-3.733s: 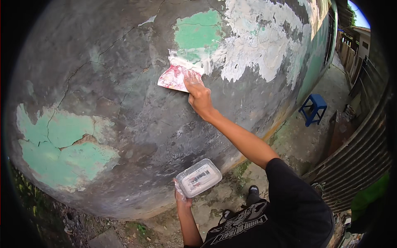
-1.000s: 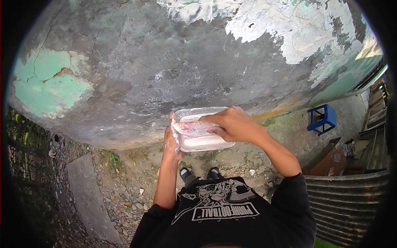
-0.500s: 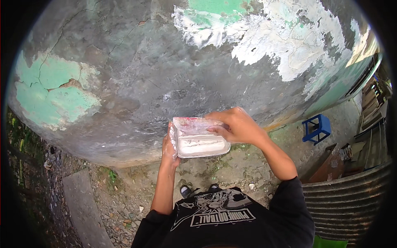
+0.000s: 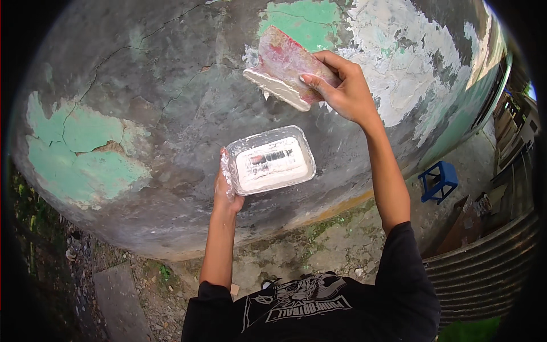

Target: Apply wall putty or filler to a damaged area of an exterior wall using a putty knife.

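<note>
My left hand (image 4: pixel 229 181), smeared with white, grips the left side of a clear plastic tub (image 4: pixel 311 153). White putty (image 4: pixel 273 178) coats the tub's bottom, with streaks scraped thin in the middle. Above and to the right, my right hand (image 4: pixel 345 85) pinches a flat reddish-white putty scraper (image 4: pixel 288 57) between thumb and fingers. A thick bead of putty runs along the scraper's lower left edge. Behind it stands a grey wall (image 4: pixel 188 131) with bare green paint and white putty patches (image 4: pixel 393 68); whether the scraper touches the wall, I cannot tell.
A blue plastic stool (image 4: pixel 439 181) stands at the right by the wall's foot. Corrugated metal sheeting (image 4: pixel 490 279) and boards (image 4: pixel 458 228) lie to the lower right. At the lower left a flat slab (image 4: pixel 119 296) rests on stony ground.
My right hand has lifted the scraper out of the tub, up toward the wall, with putty on its edge. The tub has risen and tilted slightly in my left hand.
</note>
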### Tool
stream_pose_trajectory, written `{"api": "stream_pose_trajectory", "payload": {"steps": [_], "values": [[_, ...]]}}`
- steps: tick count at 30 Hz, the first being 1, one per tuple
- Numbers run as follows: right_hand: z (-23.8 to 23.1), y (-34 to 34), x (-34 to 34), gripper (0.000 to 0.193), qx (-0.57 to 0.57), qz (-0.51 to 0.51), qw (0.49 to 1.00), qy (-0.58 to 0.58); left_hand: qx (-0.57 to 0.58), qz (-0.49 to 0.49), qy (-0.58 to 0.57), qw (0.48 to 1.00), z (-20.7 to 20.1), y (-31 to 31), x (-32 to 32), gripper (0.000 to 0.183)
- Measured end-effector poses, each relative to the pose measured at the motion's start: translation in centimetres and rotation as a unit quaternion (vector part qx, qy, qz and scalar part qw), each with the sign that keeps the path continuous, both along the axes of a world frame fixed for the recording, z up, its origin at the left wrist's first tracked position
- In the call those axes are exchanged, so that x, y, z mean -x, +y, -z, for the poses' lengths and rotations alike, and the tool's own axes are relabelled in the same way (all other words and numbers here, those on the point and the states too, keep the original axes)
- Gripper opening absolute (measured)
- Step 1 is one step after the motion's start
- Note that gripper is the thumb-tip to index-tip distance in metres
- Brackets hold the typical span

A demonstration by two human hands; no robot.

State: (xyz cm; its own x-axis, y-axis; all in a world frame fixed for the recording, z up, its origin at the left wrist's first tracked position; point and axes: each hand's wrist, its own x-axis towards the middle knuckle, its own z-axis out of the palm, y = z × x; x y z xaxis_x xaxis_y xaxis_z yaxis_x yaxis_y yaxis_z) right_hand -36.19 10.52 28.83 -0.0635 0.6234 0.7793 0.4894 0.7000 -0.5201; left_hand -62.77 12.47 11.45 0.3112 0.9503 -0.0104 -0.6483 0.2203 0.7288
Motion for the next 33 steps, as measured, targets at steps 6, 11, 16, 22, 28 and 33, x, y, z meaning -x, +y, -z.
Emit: {"api": "stream_pose_trajectory", "payload": {"steps": [6,11,16,22,28,33], "values": [[1.9,-1.2,2.0,0.028,0.014,-0.078,0.997,0.022,-0.008,-0.027,0.007,1.0,0.0,0.5,0.9,0.061],[7.3,-3.4,5.4,0.026,0.051,-0.079,0.978,-0.187,0.008,-0.049,0.038,0.998,1.0,-1.3,1.3,0.059],[8.9,-4.0,6.2,0.021,0.047,-0.077,0.959,-0.27,0.021,-0.069,0.057,0.996,3.2,-2.6,1.6,0.055],[10.5,-4.8,6.8,0.022,0.073,-0.021,0.931,-0.358,0.057,-0.05,0.069,0.995,4.4,-3.3,1.8,0.061],[9.3,-4.2,5.3,0.024,0.122,-0.034,0.982,-0.143,0.088,-0.061,0.032,0.994,4.8,-3.5,2.8,0.061],[7.2,-1.2,3.3,0.02,0.017,-0.032,0.976,0.214,0.083,-0.016,-0.009,0.996,4.3,-3.4,3.0,0.06]]}}
